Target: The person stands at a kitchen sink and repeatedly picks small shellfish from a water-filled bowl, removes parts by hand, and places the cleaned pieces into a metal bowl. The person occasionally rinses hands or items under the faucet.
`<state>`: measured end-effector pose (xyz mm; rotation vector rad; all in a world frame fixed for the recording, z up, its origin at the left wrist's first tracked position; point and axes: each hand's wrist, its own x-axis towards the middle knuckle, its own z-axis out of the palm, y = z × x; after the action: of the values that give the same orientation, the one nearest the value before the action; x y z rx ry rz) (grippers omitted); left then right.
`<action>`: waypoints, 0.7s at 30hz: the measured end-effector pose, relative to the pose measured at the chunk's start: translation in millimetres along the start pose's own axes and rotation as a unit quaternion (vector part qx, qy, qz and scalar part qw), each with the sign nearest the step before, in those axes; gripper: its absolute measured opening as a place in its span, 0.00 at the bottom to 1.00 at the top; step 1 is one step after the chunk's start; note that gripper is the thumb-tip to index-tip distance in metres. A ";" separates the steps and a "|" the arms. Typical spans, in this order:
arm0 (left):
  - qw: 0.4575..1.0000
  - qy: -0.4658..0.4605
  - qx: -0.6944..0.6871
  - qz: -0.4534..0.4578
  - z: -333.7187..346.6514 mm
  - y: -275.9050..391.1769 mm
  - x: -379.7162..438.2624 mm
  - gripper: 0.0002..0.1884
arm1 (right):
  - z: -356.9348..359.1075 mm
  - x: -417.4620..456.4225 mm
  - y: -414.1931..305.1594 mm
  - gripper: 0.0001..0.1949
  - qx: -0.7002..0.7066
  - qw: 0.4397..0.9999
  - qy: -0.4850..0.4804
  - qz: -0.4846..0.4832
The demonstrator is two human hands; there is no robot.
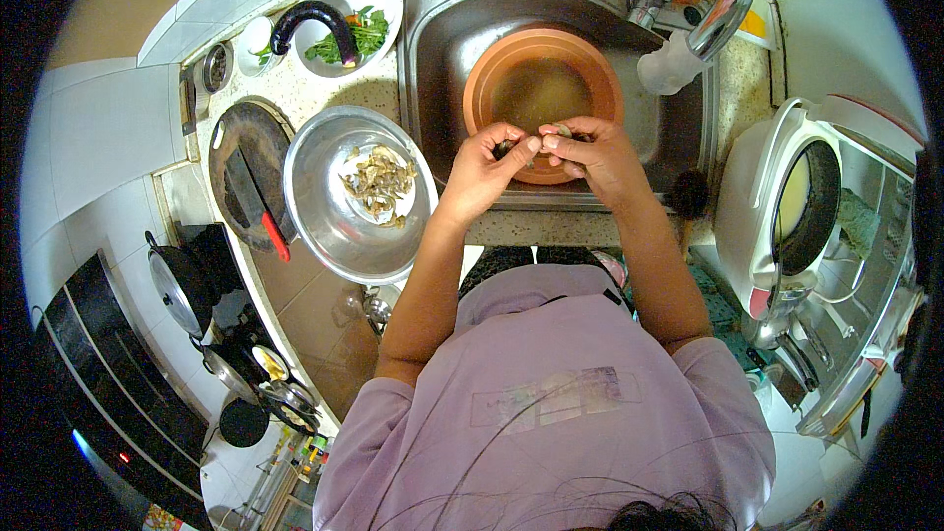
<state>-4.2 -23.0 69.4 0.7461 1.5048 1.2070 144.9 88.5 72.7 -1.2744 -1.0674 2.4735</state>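
Both hands are raised over the near rim of an orange plastic basin (487, 63), which stands in a steel sink (442, 29) and has cloudy water in it. My left hand (493, 162) has its fingers curled around a small dark item (504, 149), too small to name. Close beside it, my right hand (594, 158) pinches a small greenish-grey piece (563, 130) between thumb and fingers. The two thumbs almost meet. Left of my left forearm, a steel bowl (317, 184) holds a heap of small grey-brown food pieces (380, 181), perhaps shrimp.
A cleaver with a red handle (274, 236) lies on a round cutting board (228, 133) at the left. Behind are an eggplant (317, 11) and a white bowl of greens (369, 33). A chrome faucet (726, 15) arches over the sink's right side. An open rice cooker (745, 169) stands at the right.
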 end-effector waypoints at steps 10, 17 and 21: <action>0.992 -0.033 -0.086 -0.080 -2.7 -5.6 -2.9 0.09 | 2.9 -3.6 4.7 0.13 0.061 0.997 0.045 -0.023; 0.948 -0.013 -0.289 -0.136 -4.7 -11.6 -0.4 0.08 | 5.3 -6.2 -3.9 0.13 0.071 0.996 0.052 -0.007; 0.947 0.014 -0.286 -0.148 -5.7 -4.9 -0.5 0.09 | 2.2 -5.2 -2.7 0.12 0.084 0.995 0.042 -0.013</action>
<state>-8.9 -26.6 64.7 0.1081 1.1447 1.3302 146.1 87.1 78.7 -1.2914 -0.8306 2.4084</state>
